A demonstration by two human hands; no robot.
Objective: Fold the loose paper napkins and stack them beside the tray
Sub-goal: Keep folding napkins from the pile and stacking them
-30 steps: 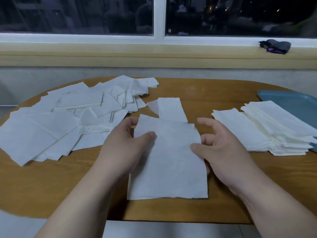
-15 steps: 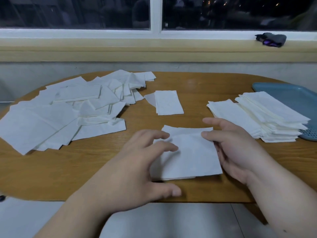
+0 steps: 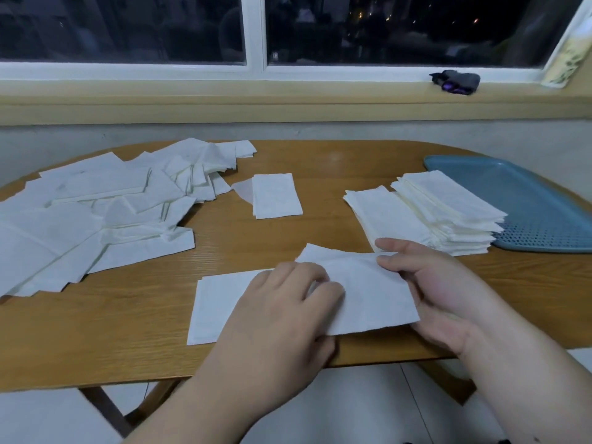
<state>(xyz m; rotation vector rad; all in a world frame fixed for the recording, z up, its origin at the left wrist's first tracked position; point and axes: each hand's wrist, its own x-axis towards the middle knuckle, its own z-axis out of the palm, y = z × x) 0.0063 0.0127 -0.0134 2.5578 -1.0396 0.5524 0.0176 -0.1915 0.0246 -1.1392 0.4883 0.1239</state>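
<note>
A white paper napkin lies at 6 o'clock on the oval wooden surface, close to its near edge, with its right part raised as a flap over the rest. The left hand sits on the middle of it with bent fingers and its thumb at the near edge. Whether its grip pinches the paper or only presses it down cannot be told. The right hand is at 3 o'clock of the napkin, and its grip is closed on the flap's far right corner, thumb on top and fingers behind.

At 9 to 10 o'clock a spread heap of loose white napkins overlaps itself in many layers. At 12 o'clock lies a single folded napkin, a thin scrap showing at its left side. At 2 o'clock stands the stack of folded napkins, fanned slightly, its right edge overlapping the rim of the blue perforated plastic tray at 3 o'clock. On the windowsill beyond, at 1 o'clock, rests a dark bundle with purple on it.
</note>
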